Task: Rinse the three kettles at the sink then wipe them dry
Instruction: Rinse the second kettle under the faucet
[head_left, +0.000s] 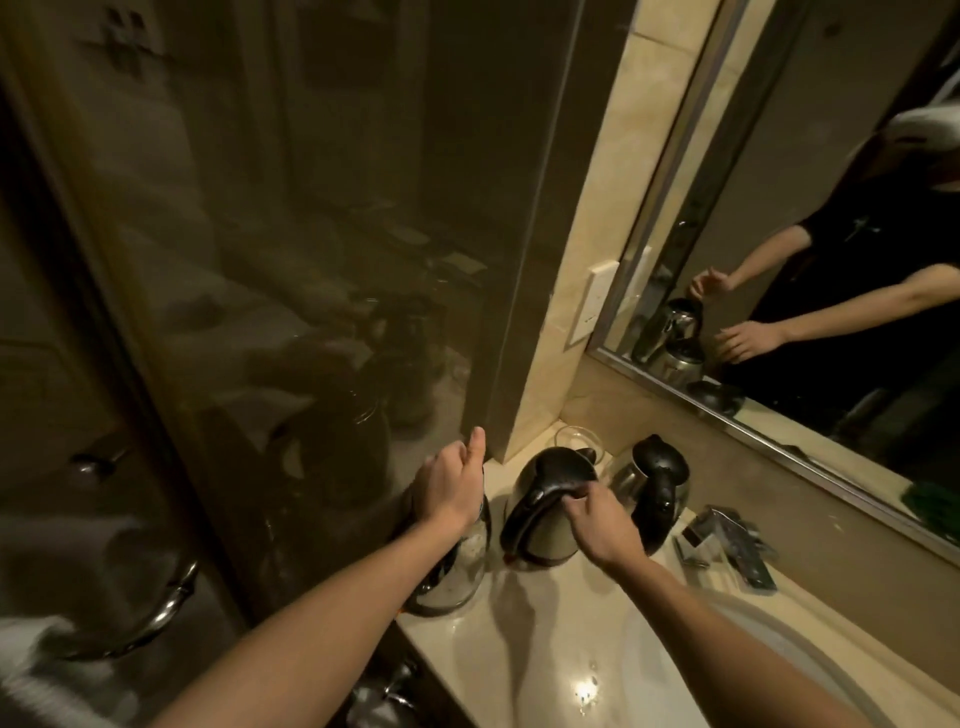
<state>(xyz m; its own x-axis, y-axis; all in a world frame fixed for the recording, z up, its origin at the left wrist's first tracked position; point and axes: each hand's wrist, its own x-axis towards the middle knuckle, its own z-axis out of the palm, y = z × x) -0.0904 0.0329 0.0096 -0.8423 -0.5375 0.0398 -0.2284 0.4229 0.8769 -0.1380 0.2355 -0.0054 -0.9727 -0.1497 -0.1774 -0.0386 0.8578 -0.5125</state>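
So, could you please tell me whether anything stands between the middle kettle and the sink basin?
Nothing visible does. The right hand grips the middle kettle by its handle, and only bare counter lies between it and the sink basin. The back kettle and the tap stand further back, off that path.

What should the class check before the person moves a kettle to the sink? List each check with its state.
1. Fingers of right hand curled on handle of middle kettle: ok.
2. Hold of left hand on left kettle: ok.
3. Both hands clear of right kettle: ok.
4. Visible part of sink bare: ok.
5. Water running from tap: not ok, none seen.
6. Kettles empty: cannot tell.
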